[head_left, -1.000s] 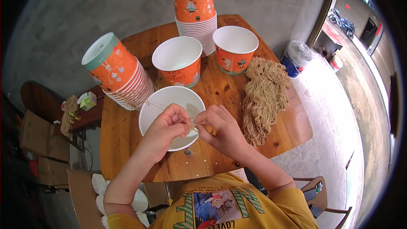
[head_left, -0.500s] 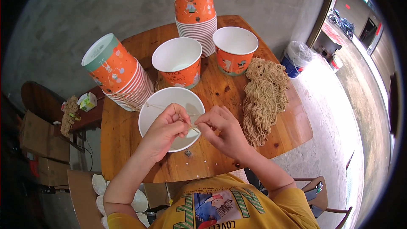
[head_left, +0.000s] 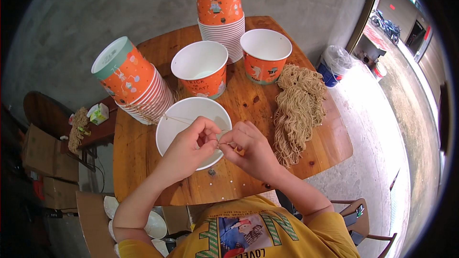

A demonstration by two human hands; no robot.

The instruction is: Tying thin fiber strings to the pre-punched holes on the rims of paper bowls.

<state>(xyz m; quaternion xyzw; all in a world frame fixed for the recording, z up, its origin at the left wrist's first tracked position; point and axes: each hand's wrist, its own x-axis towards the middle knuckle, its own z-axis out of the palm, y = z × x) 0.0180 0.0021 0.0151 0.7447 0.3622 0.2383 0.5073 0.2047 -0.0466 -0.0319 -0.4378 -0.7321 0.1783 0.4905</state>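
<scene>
A tan cord runs from the left rim of a white-lined paper bucket to my fingers. Over the bucket's near right side, my left hand pinches the cord with thumb and forefinger. My right hand meets it from the right, its thumb and fingertips closed on the same cord. The fingertips of both hands nearly touch, and they hide the cord's end. To the right of my right hand lies a thick bundle of tan cords, spread along the wooden table.
Two orange buckets, one at middle and one at right, stand upright behind. Upside-down bucket stacks rise at the left and back. A blue bin stands on the floor beyond the table's right edge.
My left hand has turned inward and moved slightly right, its fingers curling more. Both hands' fingertips have come together. A pale yellowish bit visible between them before is now hidden.
</scene>
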